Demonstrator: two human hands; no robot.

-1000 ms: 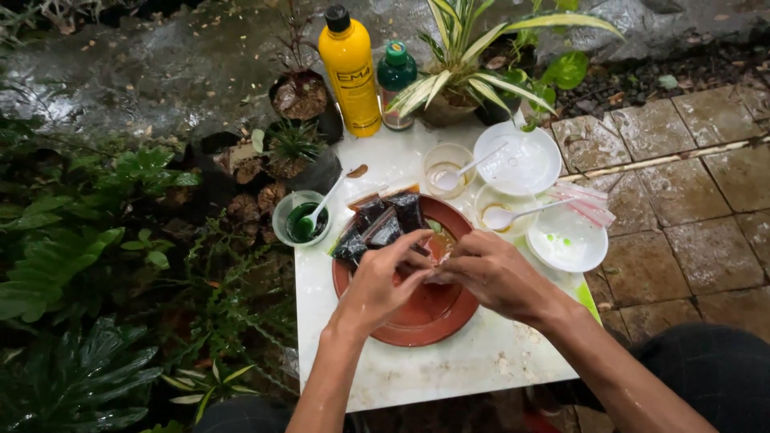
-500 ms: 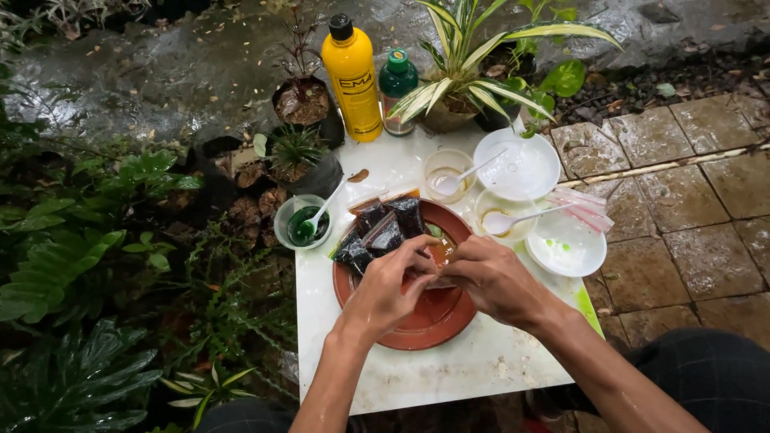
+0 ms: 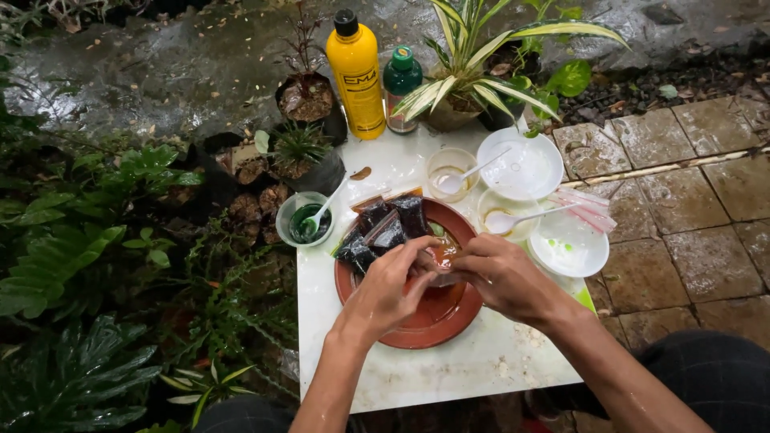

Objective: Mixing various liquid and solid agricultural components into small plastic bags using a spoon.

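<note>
Wet garden paving and plants surround small white table (image 3: pixel 417 369). Both hands meet over red-brown plate (image 3: pixel 417 321) at table centre. Left hand (image 3: pixel 385 293) and right hand (image 3: pixel 501 277) pinch small clear pouch of brown liquid (image 3: pixel 443 255) between fingertips. Dark filled pouches (image 3: pixel 385 228) lie on plate's far left rim. Cup of green liquid with spoon (image 3: pixel 305 218) sits at left edge; yellow bottle (image 3: pixel 356 76) at far edge.

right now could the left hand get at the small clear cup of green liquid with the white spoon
Probably yes: the small clear cup of green liquid stands at the table's left edge, just beyond the left hand, with only dark filled packets beside that path, not across it.
</note>
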